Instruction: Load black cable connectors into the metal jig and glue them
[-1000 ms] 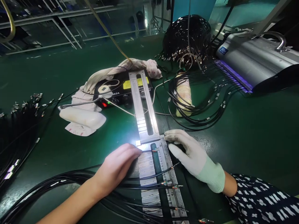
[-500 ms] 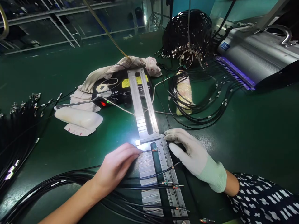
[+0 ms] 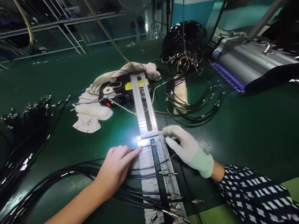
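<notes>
A long slotted metal jig (image 3: pixel 147 161) runs away from me, with a hinged slotted plate (image 3: pixel 140 107) at its far half. My bare left hand (image 3: pixel 119 168) has its index finger stretched onto a thin black cable (image 3: pixel 147 145) and holds it down across the jig; the other fingers are curled and the thumb is hidden. That cable's stripped end, with coloured wires, lies over the slot. My right hand (image 3: pixel 184 147), in a white glove with a green cuff, bends its fingers and thumb around the jig's right edge by the hinge. More black cables (image 3: pixel 147 175) cross the jig nearer to me.
Behind the jig sits a black control box (image 3: pixel 123 93) with a cloth (image 3: pixel 112 74) over it and a white rounded block (image 3: pixel 93 111) beside it. Cable bundles lie at left (image 3: pixel 28 124) and back (image 3: pixel 184 42). A silver lamp housing (image 3: pixel 247 62) glows purple at right.
The view has shifted slightly. My left index finger has straightened on the cable, where the fingers were pinched together before. My right hand keeps its place at the jig's edge.
</notes>
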The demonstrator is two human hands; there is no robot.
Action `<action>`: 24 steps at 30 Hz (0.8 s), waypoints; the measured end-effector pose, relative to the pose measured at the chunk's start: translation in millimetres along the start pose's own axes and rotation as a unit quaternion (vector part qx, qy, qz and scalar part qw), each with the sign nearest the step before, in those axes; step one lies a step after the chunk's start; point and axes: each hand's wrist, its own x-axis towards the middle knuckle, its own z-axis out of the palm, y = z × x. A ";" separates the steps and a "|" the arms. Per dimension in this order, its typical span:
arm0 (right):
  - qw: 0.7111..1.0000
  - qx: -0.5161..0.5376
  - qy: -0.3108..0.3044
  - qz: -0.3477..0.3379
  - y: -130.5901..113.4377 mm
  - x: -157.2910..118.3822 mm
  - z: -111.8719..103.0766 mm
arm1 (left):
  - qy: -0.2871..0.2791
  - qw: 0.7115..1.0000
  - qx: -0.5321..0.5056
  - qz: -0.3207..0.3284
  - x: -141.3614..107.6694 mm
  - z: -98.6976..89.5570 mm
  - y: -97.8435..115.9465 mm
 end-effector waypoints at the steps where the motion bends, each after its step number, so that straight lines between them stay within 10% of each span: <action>1: 1.000 0.018 0.009 0.006 0.2 -1.1 0.0 | -0.005 1.000 -0.013 -0.009 2.5 -2.3 3.7; 11: 0.994 0.065 0.063 0.054 9.5 -23.0 -2.3 | 0.001 0.977 -0.200 -0.071 24.0 8.6 63.2; 24: 0.996 0.062 0.027 0.060 0.3 -19.5 -2.7 | 0.032 0.983 -0.181 -0.020 8.9 -10.7 -5.4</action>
